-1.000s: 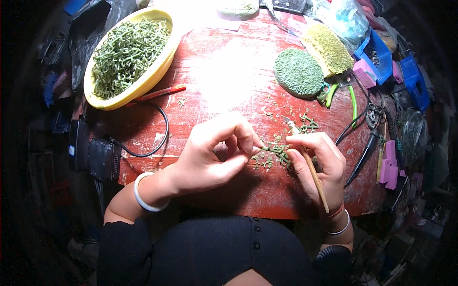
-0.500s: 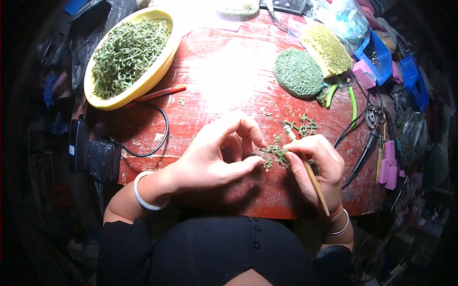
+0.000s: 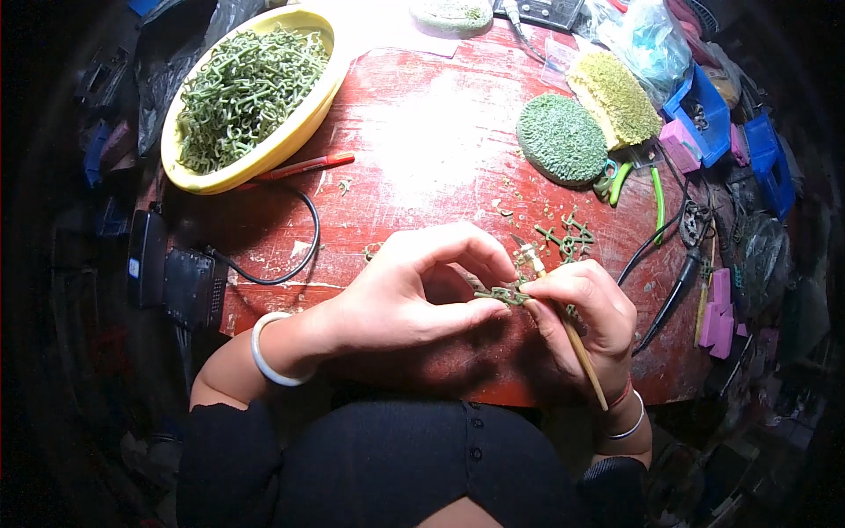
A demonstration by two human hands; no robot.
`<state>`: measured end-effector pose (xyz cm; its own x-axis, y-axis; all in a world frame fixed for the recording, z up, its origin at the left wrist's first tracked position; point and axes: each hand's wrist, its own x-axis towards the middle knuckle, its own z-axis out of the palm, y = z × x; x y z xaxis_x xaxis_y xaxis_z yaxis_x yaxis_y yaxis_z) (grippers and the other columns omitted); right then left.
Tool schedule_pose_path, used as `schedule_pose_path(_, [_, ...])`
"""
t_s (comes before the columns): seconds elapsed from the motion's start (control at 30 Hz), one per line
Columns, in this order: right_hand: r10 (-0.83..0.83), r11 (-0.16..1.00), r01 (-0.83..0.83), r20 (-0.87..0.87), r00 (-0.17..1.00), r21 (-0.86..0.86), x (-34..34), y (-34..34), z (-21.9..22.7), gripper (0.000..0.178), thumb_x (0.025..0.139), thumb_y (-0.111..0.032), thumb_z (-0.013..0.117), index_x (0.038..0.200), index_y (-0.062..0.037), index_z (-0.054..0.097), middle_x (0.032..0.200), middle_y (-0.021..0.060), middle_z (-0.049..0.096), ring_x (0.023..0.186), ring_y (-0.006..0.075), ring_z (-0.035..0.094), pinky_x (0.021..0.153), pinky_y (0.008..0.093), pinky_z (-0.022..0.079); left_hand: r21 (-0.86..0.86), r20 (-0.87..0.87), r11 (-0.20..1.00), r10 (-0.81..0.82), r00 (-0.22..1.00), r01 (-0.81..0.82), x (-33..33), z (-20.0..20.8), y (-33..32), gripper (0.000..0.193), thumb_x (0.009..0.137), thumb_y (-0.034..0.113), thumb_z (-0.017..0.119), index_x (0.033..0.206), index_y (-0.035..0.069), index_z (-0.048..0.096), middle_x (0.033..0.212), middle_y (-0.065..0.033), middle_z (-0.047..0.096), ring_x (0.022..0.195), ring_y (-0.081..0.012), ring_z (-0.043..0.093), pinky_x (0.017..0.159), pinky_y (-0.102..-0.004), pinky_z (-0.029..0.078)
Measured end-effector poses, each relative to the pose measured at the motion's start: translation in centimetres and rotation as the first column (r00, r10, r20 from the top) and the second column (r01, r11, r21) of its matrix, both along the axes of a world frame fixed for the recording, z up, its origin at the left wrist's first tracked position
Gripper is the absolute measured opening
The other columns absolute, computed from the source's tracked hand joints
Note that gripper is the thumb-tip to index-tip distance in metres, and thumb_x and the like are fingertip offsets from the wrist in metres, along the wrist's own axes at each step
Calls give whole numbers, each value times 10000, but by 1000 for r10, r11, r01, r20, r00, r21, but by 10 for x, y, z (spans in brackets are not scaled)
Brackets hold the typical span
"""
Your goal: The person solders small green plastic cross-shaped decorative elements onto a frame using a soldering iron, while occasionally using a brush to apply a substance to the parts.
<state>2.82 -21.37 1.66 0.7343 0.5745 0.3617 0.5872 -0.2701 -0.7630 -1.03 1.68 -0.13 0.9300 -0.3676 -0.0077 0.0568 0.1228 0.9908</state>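
My right hand (image 3: 591, 308) is closed around the wooden handle of a slim craft knife (image 3: 582, 359); its small dark blade points away from me, past the fingers. Thumb and forefinger of that hand also pinch one end of a small green branched piece (image 3: 508, 295). The curled thumb and fingers of my left hand (image 3: 409, 286) close on the piece's other side, just above the table. Part of the piece is hidden behind the fingertips. Loose green bits (image 3: 568, 236) of the same kind lie beyond my right hand.
A yellow bowl (image 3: 310, 150) heaped with green pieces stands far left on the red table (image 3: 387, 189). Before it lie a red pen (image 3: 308, 165) and a black cable (image 3: 314, 224). To the right are a round green textured block (image 3: 563, 139), a yellow-green one (image 3: 613, 97), green-handled pliers (image 3: 620, 183) and blue bins (image 3: 700, 110).
My left hand has moved right, its thumb and fingers coming onto the green piece. The right hand keeps the knife and has shifted very little. The whole view has shifted slightly.
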Motion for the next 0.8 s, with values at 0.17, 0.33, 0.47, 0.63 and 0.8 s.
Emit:
schedule_pose_path(0.17, [6, 1000, -5, 67, 998, -15, -1, 1, 0, 223, 805, 43, 762, 1014, -15, 715, 859, 117, 660, 751, 240, 658, 659, 327, 525, -5, -66, 1000, -17, 998, 16, 0, 3, 2, 247, 910, -23, 722, 1147, -22, 653, 1090, -86, 686, 1003, -139, 685, 841, -280, 584])
schedule_pose_path(0.33, [1, 1000, 1, 90, 996, -20, 0, 1, 4, 247, 805, 35, 768, 1042, 0, 710, 875, 123, 672, 762, 246, 662, 666, 326, 525, -142, -228, 990, -33, 973, 0, 0, 6, 2, 183, 933, 17, 705, 1107, 11, 649, 1006, -30, 688, 970, -94, 663, 851, -265, 557])
schedule_pose_path(0.47, [-29, 996, 24, 58, 998, 81, -3, -2, 2, 256, 842, 12, 756, 1093, 12, 702, 884, 135, 696, 751, 252, 674, 669, 330, 536, -197, -256, 980, -46, 966, -6, 1, 5, 2, 170, 937, 2, 699, 1100, 13, 652, 1013, -23, 688, 969, -90, 661, 867, -262, 551])
schedule_pose_path(0.63, [48, 986, -59, 74, 996, 158, -3, -13, 9, 178, 954, -104, 687, 1081, 20, 703, 869, 131, 717, 717, 244, 681, 640, 329, 536, -230, -285, 973, -54, 957, -14, 2, 7, 2, 178, 936, 2, 702, 1105, 16, 651, 1011, -24, 690, 962, -88, 660, 859, -261, 555])
schedule_pose_path(0.8, [56, 978, -70, 79, 995, 196, -3, -11, 5, 157, 943, -92, 696, 1055, 17, 708, 850, 132, 707, 689, 239, 666, 623, 328, 531, -202, -289, 979, -45, 956, -15, 2, 7, 2, 175, 936, 6, 704, 1103, 17, 651, 1010, -20, 689, 953, -83, 659, 844, -250, 553])
